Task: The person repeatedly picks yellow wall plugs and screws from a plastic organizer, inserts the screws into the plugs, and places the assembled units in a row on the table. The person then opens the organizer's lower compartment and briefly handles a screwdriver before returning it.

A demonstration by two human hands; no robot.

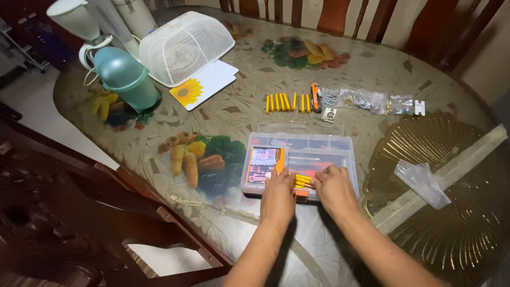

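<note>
Near the front edge of the glass-topped table [340, 69] sits a clear plastic organiser box [300, 159], rectangular and compartmented. Both hands rest on its near side: the left hand [278, 195] lies flat, the right hand [333, 190] curls over yellow plastic plugs [302, 180]; whether it pinches one is hidden. Beyond the box lie a row of yellow plugs [287, 102] and small bags of screws [366, 100]; far left of it, a white mesh cover [183, 47].

A clear rectangular plastic organiser box [300, 159] with an orange latch lay flat at the frame's lower centre, lid shut. Yellow plastic wall plugs [303, 180] rested at its near edge.
</note>
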